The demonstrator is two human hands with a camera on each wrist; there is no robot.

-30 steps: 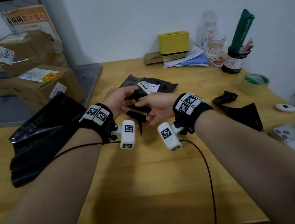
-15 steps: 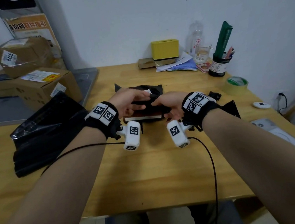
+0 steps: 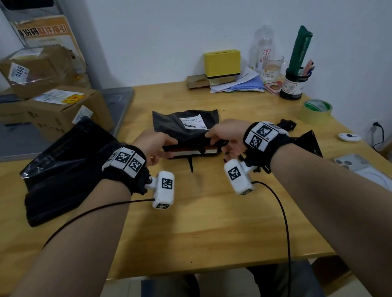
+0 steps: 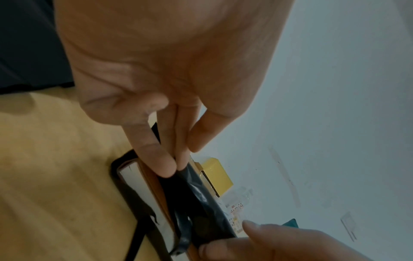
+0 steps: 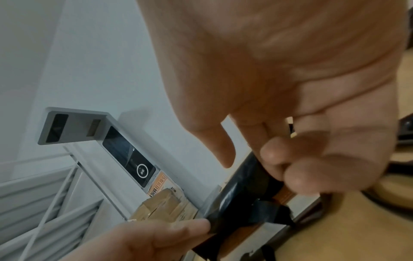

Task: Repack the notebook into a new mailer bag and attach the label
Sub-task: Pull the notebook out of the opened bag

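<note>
A black mailer bag (image 3: 183, 127) with a white label (image 3: 192, 122) lies flat mid-table. Its near mouth gapes, baring the notebook (image 3: 191, 151) with its brown cover and white page edge. My left hand (image 3: 171, 143) pinches the upper lip of the mouth at the left, and my right hand (image 3: 210, 136) pinches it at the right. The left wrist view shows my left hand (image 4: 178, 164) nipping the black film above the notebook (image 4: 143, 192). In the right wrist view my right hand (image 5: 274, 167) grips the mailer bag (image 5: 239, 192). A stack of new black mailer bags (image 3: 63, 170) lies at the left.
A torn black strip (image 3: 307, 137) lies by my right wrist. A tape roll (image 3: 316, 111), pen pot (image 3: 292, 87), yellow box (image 3: 222, 63), papers, glass and bottle line the back. A phone (image 3: 353, 162) and a white tablet sit right; cardboard boxes (image 3: 58, 110) stand left.
The mailer bag has gone from crumpled between my hands to flat on the table, label up. My hands have spread apart along its mouth, and the notebook's edge now shows.
</note>
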